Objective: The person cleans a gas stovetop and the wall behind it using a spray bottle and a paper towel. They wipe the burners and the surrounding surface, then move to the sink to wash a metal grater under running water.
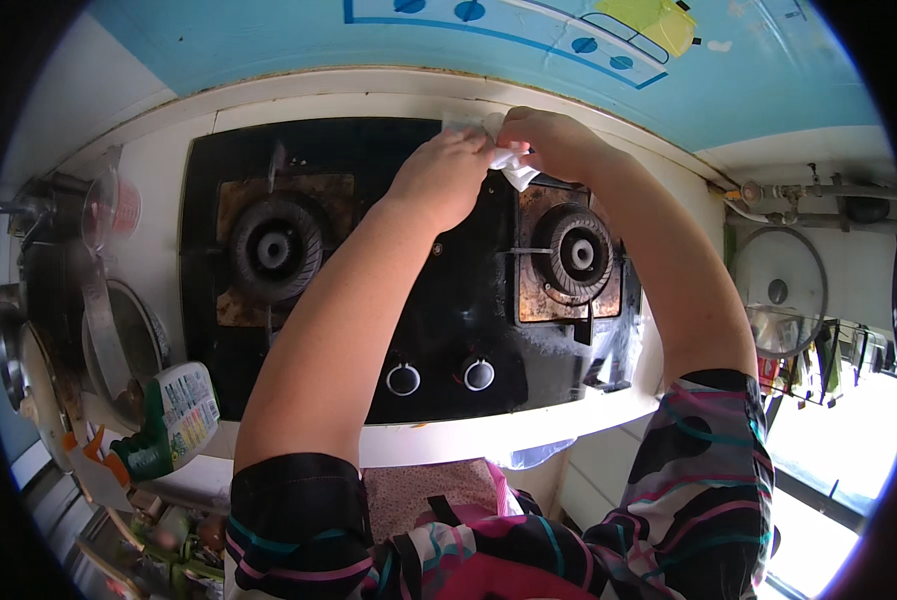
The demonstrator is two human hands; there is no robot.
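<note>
My left hand point(445, 176) and my right hand point(561, 144) meet at the back edge of a black two-burner gas hob point(448, 300). Between them is a crumpled white tissue or wipe point(520, 174), pinched by the fingers of both hands; part of it is hidden behind the fingers. Below my right hand sits the right burner point(580, 255), on a stained, rusty-brown square plate. The left burner point(274, 251) lies to the left of my left forearm. Two round control knobs, a left knob point(403, 379) and a right knob point(479, 374), show near the front.
A green-and-white spray bottle point(175, 420) with an orange nozzle stands at the front left. Beside the hob's left side are a clear measuring cup point(115, 210) and a pan point(130, 345). A glass lid point(782, 289) and gas pipes point(823, 193) are at the right. Blue sheeting point(283, 45) covers the back wall.
</note>
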